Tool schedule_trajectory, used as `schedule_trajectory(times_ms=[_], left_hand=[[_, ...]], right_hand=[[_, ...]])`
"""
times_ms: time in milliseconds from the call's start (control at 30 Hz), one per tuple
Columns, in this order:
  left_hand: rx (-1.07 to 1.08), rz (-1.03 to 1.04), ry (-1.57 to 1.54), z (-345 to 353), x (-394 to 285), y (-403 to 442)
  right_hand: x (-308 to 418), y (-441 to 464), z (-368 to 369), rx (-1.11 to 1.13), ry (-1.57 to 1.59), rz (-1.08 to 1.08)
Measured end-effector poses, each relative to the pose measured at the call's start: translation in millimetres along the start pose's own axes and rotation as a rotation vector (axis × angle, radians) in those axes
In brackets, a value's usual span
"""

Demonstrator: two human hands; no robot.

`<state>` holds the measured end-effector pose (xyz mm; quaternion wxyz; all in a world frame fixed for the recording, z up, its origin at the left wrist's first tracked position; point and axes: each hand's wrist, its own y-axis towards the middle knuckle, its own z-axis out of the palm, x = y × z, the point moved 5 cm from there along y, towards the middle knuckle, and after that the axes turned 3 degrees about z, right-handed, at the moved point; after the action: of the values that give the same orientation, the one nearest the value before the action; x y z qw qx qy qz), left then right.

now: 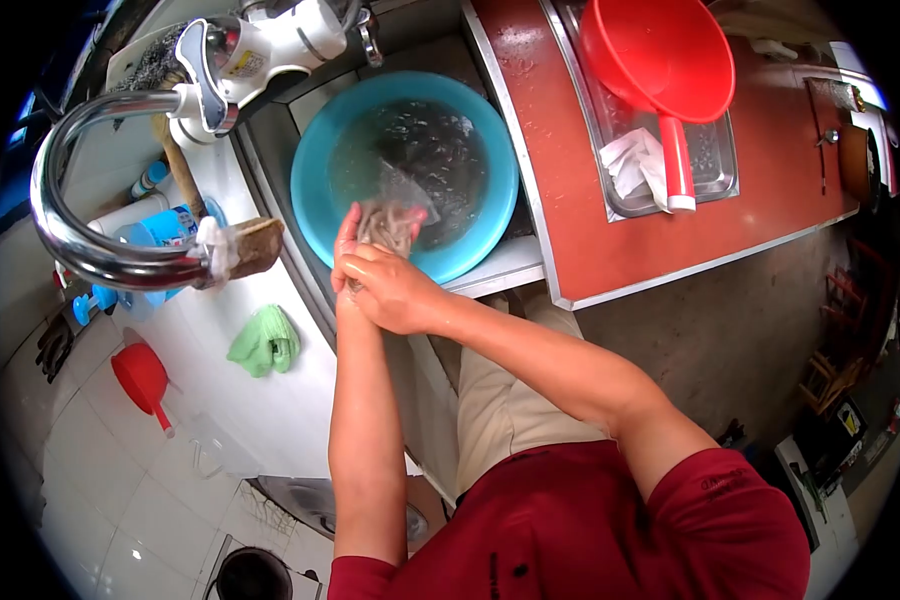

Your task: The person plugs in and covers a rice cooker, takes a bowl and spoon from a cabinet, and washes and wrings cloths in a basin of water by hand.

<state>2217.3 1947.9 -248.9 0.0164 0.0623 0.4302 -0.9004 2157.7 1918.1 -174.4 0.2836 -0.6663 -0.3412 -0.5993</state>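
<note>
A blue basin (310, 170) of cloudy water, with something dark in it, stands in the sink. Over its near rim my left hand (348, 238) holds a wet greyish, crumpled piece (385, 225), cloth or plastic, with a see-through corner reaching over the water. The fingertips show on both sides of this piece. My right hand (395, 288) is closed around the base of my left hand at the wrist, and covers part of the palm.
A curved chrome faucet (55, 200) with a cloth-wrapped end arches at the left. A green cloth (266, 342) lies on the white counter. At the right, a red ladle (660, 60) and a white cloth (634, 165) rest on a metal tray (715, 165). A red scoop (140, 378) is at the far left.
</note>
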Motion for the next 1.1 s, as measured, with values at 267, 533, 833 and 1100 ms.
schedule_trajectory(times_ms=[267,533,833,1100], left_hand=[[0.191,0.133,0.074,28.3,-7.0,7.3],[0.133,0.395,0.284,23.2,-4.7,9.8],[-0.222,0.410,0.261,-46.0,7.5,23.5],[-0.427,0.084,0.294,-57.3,3.2,19.0]], right_hand=[[-10.8,32.1,-10.2,-0.021,0.000,-0.097],[-36.1,57.8,-11.9,-0.145,-0.073,-0.039],[-99.6,42.2,-38.7,0.070,-0.307,0.268],[-108.8,14.6,-7.6,0.400,-0.565,0.299]])
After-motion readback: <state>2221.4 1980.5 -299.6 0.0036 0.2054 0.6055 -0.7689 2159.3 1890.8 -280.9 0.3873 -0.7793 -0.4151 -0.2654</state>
